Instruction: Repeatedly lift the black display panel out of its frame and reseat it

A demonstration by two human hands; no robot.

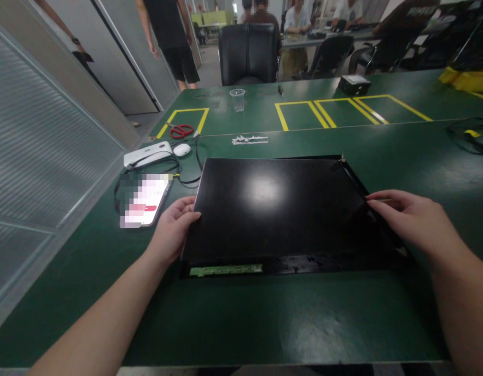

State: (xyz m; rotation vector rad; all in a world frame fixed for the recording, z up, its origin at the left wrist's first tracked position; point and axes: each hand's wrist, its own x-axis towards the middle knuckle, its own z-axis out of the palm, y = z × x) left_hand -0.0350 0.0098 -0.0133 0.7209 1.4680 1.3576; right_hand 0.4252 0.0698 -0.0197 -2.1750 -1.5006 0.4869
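A dark, glossy flat panel (pixel 280 219) lies over a black frame (pixel 323 263) on the green table. My left hand (pixel 174 224) grips the panel's left edge, thumb on top and fingers curled at the side. On the right side, my right hand (pixel 409 211) pinches the panel's edge between thumb and fingers. Along the near side of the frame, a green circuit board strip (pixel 225 270) shows at the left. The fingertips under the panel are partly hidden.
Left of the panel are a phone (pixel 151 201), cables, a white device (pixel 148 154), a white mouse (pixel 182 150) and red scissors (pixel 181 131). Beyond it stand a plastic cup (pixel 238 100), small white parts (pixel 249 140) and a black box (pixel 354 84). People are in the background.
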